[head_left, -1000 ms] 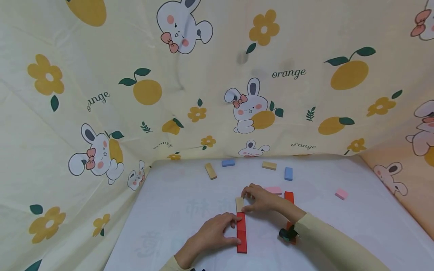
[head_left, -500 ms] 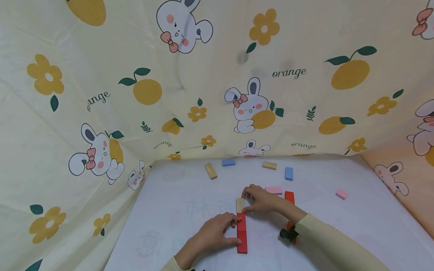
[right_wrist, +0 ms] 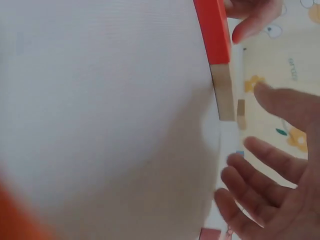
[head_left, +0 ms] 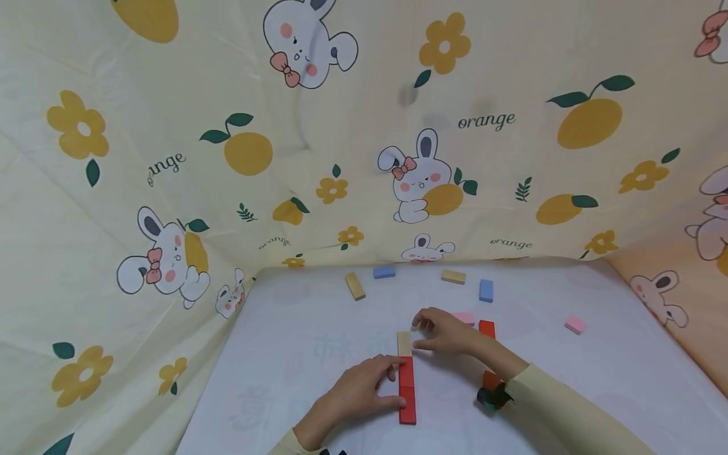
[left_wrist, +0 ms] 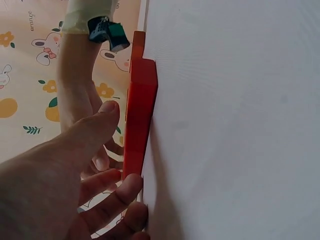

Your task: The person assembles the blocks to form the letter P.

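A row of flat toy blocks lies on the white table: a natural wood block (head_left: 404,343) at the far end, then a red block (head_left: 406,371) and a nearer red block (head_left: 407,406), end to end. From the left, my left hand (head_left: 361,388) touches the red pair, thumb and index finger spread along them. In the left wrist view its other fingers rest loosely curled at the row. My right hand (head_left: 446,332) hovers right of the wood block, thumb and fingers apart; the right wrist view shows a gap between the fingers and the wood block (right_wrist: 223,95).
More red blocks (head_left: 487,328) lie partly under the right forearm. A pink block (head_left: 464,318) sits behind the right hand, another pink block (head_left: 575,325) farther right. Wood blocks (head_left: 355,286) and blue blocks (head_left: 486,291) lie near the printed cloth backdrop (head_left: 318,221).
My right hand has let go of the wood block and drawn back slightly to the right. The left hand stays at the red blocks, and the row has kept its place.
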Tool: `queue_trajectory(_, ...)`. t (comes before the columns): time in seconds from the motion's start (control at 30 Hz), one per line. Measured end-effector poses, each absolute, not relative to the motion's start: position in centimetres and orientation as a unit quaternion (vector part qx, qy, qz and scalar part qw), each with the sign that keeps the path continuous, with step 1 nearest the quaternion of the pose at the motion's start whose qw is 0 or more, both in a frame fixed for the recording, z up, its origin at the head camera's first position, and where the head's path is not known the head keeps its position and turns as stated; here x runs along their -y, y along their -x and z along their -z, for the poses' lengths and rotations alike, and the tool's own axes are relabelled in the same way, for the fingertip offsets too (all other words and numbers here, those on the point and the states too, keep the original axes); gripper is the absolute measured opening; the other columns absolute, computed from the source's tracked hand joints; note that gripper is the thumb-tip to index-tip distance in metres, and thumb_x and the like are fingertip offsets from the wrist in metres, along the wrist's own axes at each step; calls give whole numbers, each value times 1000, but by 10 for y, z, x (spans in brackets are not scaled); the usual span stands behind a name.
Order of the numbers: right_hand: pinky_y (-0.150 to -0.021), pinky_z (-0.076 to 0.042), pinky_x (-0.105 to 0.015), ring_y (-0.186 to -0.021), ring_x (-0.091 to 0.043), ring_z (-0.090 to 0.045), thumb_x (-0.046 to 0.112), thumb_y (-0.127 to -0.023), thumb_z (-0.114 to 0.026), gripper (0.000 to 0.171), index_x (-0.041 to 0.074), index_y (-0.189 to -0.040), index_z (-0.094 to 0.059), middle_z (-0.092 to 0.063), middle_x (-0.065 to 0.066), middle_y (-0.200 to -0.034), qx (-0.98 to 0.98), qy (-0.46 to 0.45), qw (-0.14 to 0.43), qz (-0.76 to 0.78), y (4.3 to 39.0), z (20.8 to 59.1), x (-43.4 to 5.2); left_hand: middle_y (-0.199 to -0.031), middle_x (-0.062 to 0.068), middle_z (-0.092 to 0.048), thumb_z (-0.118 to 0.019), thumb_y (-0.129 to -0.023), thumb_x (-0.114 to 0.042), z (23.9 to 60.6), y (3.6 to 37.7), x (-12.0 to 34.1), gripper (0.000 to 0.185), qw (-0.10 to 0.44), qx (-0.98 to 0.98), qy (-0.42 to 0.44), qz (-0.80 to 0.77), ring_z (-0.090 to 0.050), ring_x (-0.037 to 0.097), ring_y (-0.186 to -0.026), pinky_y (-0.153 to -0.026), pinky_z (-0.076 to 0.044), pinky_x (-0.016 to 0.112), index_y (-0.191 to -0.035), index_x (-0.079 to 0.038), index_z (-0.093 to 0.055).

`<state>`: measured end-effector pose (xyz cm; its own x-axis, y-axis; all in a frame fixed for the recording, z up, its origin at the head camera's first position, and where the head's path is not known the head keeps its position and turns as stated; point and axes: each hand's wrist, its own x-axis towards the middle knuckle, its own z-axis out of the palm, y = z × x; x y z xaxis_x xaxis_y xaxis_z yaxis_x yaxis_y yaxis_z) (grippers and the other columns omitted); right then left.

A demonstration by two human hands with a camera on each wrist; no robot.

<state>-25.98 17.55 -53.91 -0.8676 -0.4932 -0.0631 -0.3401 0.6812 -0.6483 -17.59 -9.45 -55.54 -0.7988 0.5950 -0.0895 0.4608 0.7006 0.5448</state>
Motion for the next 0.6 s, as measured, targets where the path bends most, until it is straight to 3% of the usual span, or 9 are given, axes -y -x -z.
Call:
queue_trajectory(0.17,-89,-57,-36,-101,-20,-61,30,-90,-89,41,9,-120,-71,-68,-3,-109,-923,185,57,332,251,537,-188,-103,-20,-58,-82,-89,-61,555,179,94,78,132,-917,-278,-252,-49,-1,-93,-77,-45,22,-155,-28,-55)
queue_trajectory(0.33,-86,-56,-37,-100,-23,-61,32,-90,-89,44,5,-121,-71,-68,-6,-108,-926,152,12,344,242,534,-207,-102,-21,-57,-83,-88,-62,555,184,93,83,139,-920,-270,-248,-49,-1,-93,-78,-45,23,-156,-26,-54)
queue_trajectory(0.6,-83,-56,-39,-99,-26,-60,41,-89,-89,54,4,-124,-69,-68,-9,-109,-937,87,7,338,232,531,-234,-100,-21,-55,-85,-85,-63,557,188,91,90,131,-919,-281,-243,-48,-1,-90,-74,-43,22,-160,-26,-50)
